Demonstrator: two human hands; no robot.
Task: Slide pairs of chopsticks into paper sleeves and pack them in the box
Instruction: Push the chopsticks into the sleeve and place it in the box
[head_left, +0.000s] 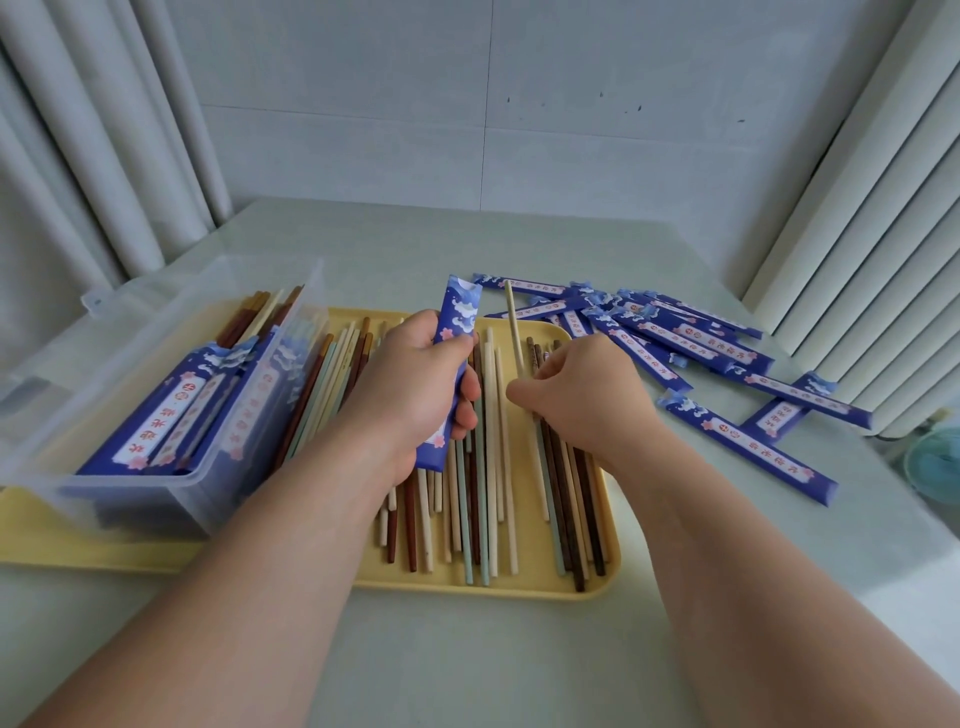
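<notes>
My left hand (415, 384) grips a blue paper sleeve (460, 317) upright over the yellow tray (519, 584), its open end pointing up. Just to its right, my right hand (582, 395) pinches a cream chopstick (513, 322) that slants up beside the sleeve's top. Several loose chopsticks (483, 519) in cream, brown and pale green lie along the tray under both hands. A clear plastic box (156, 395) on the tray's left end holds several sleeved pairs.
A heap of empty blue sleeves (691, 343) lies on the table to the right of the tray. Pale curtains hang at the left and right edges. A light blue round object (935, 465) sits at the far right.
</notes>
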